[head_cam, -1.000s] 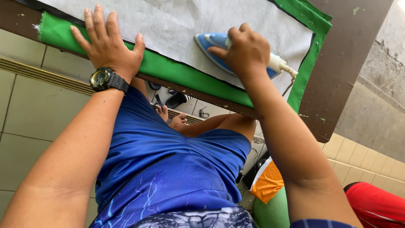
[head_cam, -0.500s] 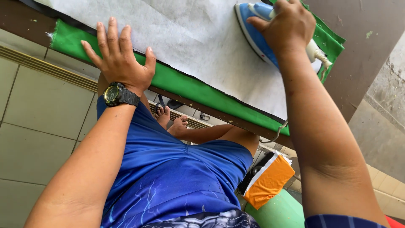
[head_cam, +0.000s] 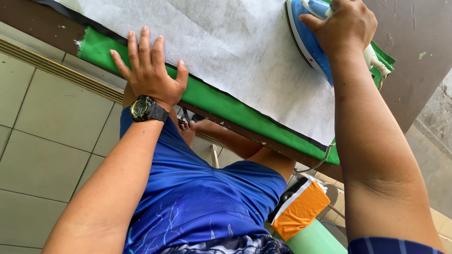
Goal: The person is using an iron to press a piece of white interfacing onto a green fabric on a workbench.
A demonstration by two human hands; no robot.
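Since a second ago the right hand (head_cam: 346,26) has been carrying the blue iron (head_cam: 308,40) away from the near edge of the bench (head_cam: 28,16) toward its far right corner, while the left hand (head_cam: 150,70) is staying pressed flat where it was. From the head camera, the only view, the right-hand fingers are clamped over the iron's handle, and the iron is sitting sole-down on the white sheet (head_cam: 226,42), its long axis running diagonally toward the upper left. The left-hand fingers (head_cam: 141,44) are spread apart and holding nothing, resting across the boundary between the white sheet and the green cloth (head_cam: 221,106) beneath it, well apart from the iron, so the right hand is the one on the tool. A black wristwatch (head_cam: 143,109) is sitting on the left wrist. The iron's white cord (head_cam: 376,59) is trailing off by the right corner. The bench is dark brown wood; below it, pale floor tiles (head_cam: 42,150) are showing, with an orange and white cloth (head_cam: 299,211) by the person's knee.
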